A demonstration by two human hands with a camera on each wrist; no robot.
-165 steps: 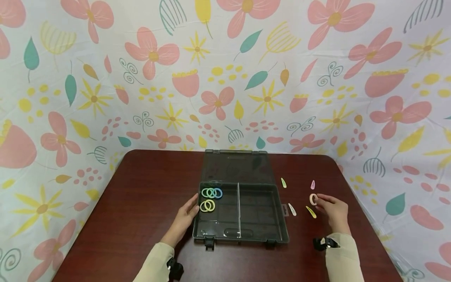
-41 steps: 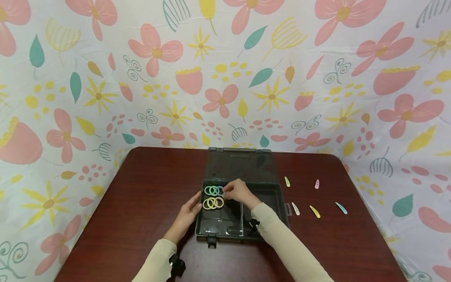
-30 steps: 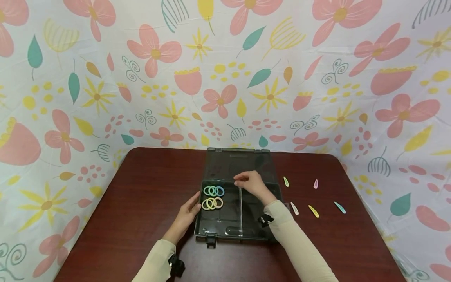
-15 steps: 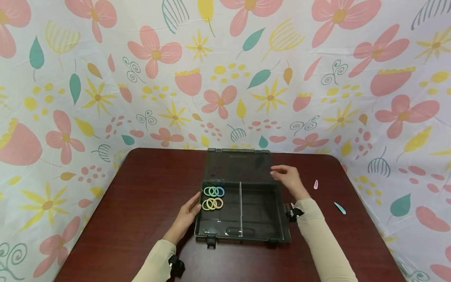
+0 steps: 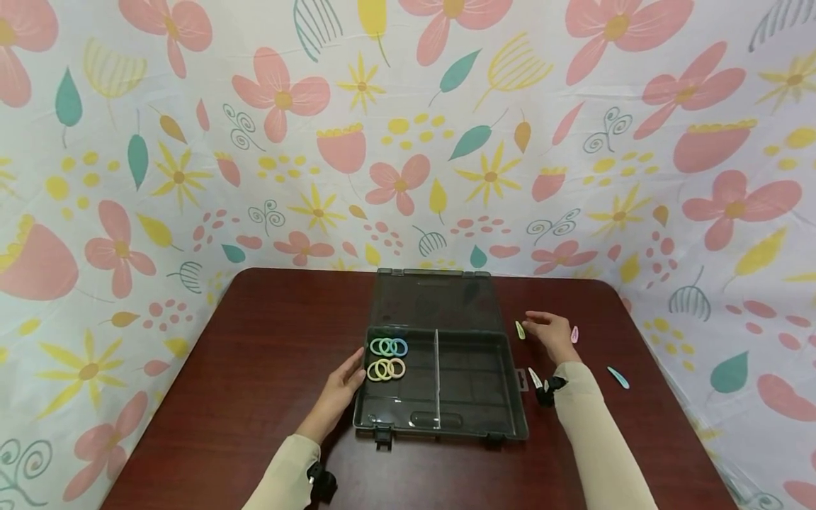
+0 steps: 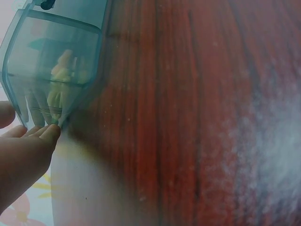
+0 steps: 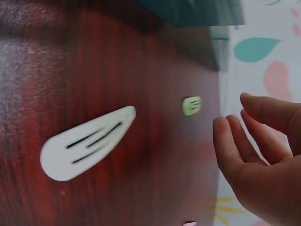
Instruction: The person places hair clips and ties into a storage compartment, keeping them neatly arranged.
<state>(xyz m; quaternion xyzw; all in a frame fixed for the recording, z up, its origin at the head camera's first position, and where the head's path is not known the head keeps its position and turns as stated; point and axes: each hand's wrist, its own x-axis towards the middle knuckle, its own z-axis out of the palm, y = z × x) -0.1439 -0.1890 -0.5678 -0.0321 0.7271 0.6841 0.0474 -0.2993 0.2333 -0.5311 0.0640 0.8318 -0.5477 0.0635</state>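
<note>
My left hand (image 5: 338, 393) rests its fingers against the left side of a dark, see-through plastic box (image 5: 472, 425); in the left wrist view, the fingertips (image 6: 52, 132) meet the box wall (image 6: 87, 56). My right hand (image 5: 551, 336) hovers at the right, thumb and fingers apart with nothing between them, close beside a green snap hair clip (image 5: 520, 331). Inside the box's left compartment lie a row of green and blue hair ties (image 5: 387, 346) and a row of yellow to peach hair ties (image 5: 385, 369). A white hair clip (image 7: 84, 146) lies under the right wrist.
A thin divider (image 5: 437, 382) splits the box; its lid (image 5: 436, 301) lies back toward the patterned backdrop (image 5: 395, 234). A pink hair clip (image 5: 575, 334) and a blue hair clip (image 5: 618, 377) lie farther right on the brown table (image 5: 287, 319).
My right hand brought a peach hair tie from the right, let it go in the left compartment, then moved back right to the green hair clip. My left hand stayed at the box.
</note>
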